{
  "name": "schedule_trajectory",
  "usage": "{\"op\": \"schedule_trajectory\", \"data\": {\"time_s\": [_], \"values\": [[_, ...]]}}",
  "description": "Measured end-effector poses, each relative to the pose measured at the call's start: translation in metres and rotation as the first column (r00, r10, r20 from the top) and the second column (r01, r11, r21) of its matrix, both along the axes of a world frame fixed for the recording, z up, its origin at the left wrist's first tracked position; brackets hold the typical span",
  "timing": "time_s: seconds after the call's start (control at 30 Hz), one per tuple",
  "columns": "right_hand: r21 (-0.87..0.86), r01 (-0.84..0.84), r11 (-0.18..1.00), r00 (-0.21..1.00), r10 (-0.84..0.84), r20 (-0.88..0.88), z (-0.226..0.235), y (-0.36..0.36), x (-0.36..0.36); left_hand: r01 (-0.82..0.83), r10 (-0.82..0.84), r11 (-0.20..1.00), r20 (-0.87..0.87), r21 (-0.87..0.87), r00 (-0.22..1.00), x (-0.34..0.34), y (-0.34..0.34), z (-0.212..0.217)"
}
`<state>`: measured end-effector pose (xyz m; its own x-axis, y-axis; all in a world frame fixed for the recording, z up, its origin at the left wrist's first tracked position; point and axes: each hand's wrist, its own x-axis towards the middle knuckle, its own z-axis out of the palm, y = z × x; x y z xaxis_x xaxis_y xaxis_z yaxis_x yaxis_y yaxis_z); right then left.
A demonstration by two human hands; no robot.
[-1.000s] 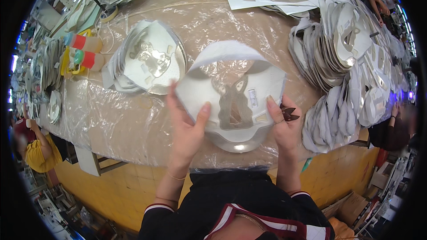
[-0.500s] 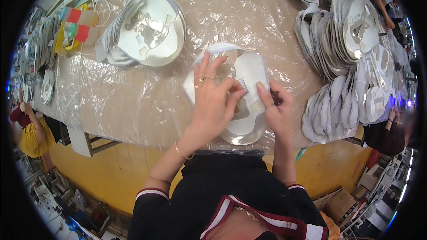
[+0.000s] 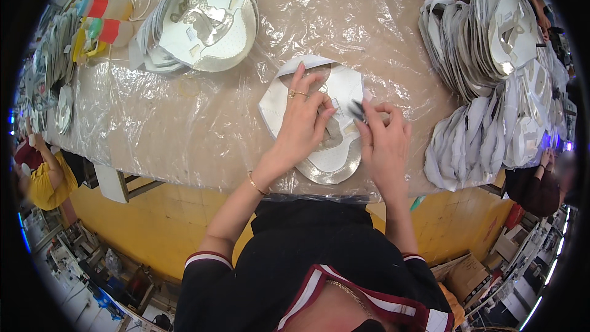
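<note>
A white and silver shoe upper [image 3: 332, 161] lies flat on the plastic-covered table in front of me. My left hand [image 3: 304, 114] rests over its middle. The thumb and index finger come together in a pinch by a small label, the other fingers reaching forward; whatever is between the tips is too small to make out. At the upper's right edge, my right hand [image 3: 386, 138] grips a small dark tool [image 3: 356, 109] between thumb and fingers. The tool is blurred, so its kind is unclear, and its tip points at the upper.
A stack of similar uppers [image 3: 212, 31] sits at the far left, beside bottles with red labels [image 3: 114, 32] in a yellow holder. Tall piles of uppers [image 3: 470, 43] line the right side. Clear plastic [image 3: 184, 129] covers the table. Other people are at both sides.
My right hand has let go of the upper's edge and brought the dark tool from its palm to its fingertips. The upper has turned slightly; the left hand stays pinched over it.
</note>
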<state>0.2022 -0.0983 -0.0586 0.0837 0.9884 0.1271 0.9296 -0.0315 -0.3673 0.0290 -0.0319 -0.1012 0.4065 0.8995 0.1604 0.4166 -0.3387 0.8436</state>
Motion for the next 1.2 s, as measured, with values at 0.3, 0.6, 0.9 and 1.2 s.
{"op": "schedule_trajectory", "data": {"time_s": [0.3, 0.6, 0.9, 1.2], "values": [[0.074, -0.031, 0.997, 0.999, 0.028, 0.041, -0.016, -0.007, -0.009, -0.019, 0.022, 1.000, -0.200, 0.016, 0.980, 0.015, -0.005, 0.011], [0.128, -0.016, 0.992, 1.000, 0.016, -0.003, -0.028, -0.005, -0.015, -0.005, 0.009, 1.000, -0.209, 0.020, 0.978, 0.015, -0.007, 0.005], [0.162, -0.009, 0.987, 1.000, 0.009, 0.004, -0.032, -0.004, -0.014, -0.007, 0.007, 1.000, -0.165, 0.001, 0.986, 0.015, -0.007, 0.004], [0.039, -0.072, 0.997, 0.988, 0.076, -0.137, -0.018, -0.009, -0.011, 0.036, -0.038, 0.997, -0.023, -0.073, 0.999, -0.001, -0.002, 0.006]]}}
